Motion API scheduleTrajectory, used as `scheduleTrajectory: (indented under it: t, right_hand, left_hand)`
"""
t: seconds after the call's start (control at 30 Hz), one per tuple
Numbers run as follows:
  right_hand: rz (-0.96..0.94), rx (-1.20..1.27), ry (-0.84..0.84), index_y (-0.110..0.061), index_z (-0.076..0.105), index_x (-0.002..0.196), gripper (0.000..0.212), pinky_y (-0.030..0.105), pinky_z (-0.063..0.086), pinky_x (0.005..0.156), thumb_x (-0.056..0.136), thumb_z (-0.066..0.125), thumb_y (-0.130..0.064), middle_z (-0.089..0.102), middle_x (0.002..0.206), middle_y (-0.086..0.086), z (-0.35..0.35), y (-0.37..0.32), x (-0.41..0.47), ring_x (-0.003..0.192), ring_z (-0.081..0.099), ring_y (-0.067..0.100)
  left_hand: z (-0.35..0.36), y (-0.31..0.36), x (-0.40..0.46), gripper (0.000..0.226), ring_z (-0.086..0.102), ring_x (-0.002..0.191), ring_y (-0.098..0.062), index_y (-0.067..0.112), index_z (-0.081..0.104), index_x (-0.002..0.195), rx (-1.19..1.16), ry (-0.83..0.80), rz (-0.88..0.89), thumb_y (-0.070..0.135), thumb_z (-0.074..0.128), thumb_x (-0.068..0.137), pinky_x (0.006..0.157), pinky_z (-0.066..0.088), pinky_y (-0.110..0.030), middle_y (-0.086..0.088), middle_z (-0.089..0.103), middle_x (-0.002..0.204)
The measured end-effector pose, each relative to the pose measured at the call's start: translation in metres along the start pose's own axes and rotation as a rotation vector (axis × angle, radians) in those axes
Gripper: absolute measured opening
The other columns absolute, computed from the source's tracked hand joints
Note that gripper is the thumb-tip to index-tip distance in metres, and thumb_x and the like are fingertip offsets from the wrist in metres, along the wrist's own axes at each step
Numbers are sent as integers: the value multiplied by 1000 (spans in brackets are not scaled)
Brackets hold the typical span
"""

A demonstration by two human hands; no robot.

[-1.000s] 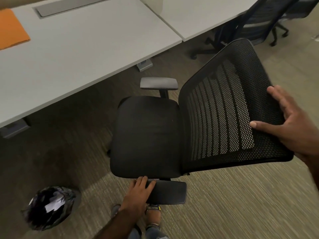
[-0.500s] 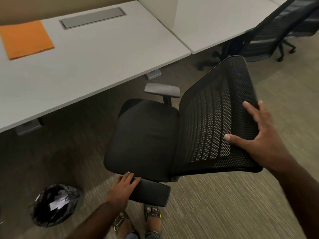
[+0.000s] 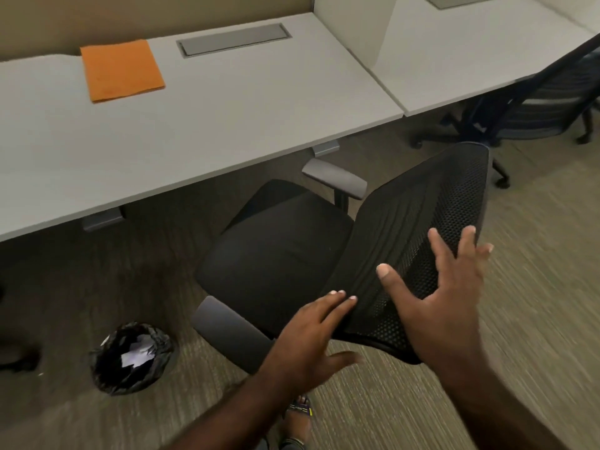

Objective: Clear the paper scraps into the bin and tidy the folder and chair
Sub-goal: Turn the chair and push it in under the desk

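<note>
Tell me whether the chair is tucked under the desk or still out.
Still out. The chair stands on the carpet clear of the desk edge, seat fully visible, with the right hand spread on its mesh back.

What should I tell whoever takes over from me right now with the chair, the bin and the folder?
Left hand: open, fingers straight, fingertips at the lower edge of the chair back.
Right hand: open, fingers spread flat on the mesh back.
Orange folder: lies flat on the desk.
Bin: on the floor left of the chair, paper scraps inside.
Done: scraps binned, none visible elsewhere.
Left: the chair stands angled outside the desk; push it under.
</note>
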State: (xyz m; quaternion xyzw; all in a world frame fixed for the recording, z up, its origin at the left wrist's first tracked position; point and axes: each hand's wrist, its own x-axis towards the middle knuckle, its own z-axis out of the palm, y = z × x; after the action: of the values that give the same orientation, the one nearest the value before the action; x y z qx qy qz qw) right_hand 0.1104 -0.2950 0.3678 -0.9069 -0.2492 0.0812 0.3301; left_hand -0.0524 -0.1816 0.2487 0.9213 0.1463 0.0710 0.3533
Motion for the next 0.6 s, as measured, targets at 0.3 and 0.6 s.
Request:
scheduleTrajectory:
  t: [0.3, 0.6]
  right_hand:
    - [-82, 102, -130, -33, 20, 167, 86, 48, -5, 125, 96, 45, -75, -36, 170, -18, 50, -63, -36, 149, -49, 12]
    - [-298, -93, -238, -30, 31, 165, 73, 58, -12, 130, 104, 21, -69, -17, 178, -4, 69, -88, -12, 157, -37, 14]
  left_hand:
    - [-74, 34, -14, 67, 41, 142, 6, 17, 49, 149, -143, 386, 28, 39, 73, 91, 116, 41, -23, 5, 55, 149]
    - [-126, -22, -54, 62, 46, 144, -4, 26, 55, 146, 134, 375, -41, 20, 79, 90, 117, 41, -39, 11, 58, 149]
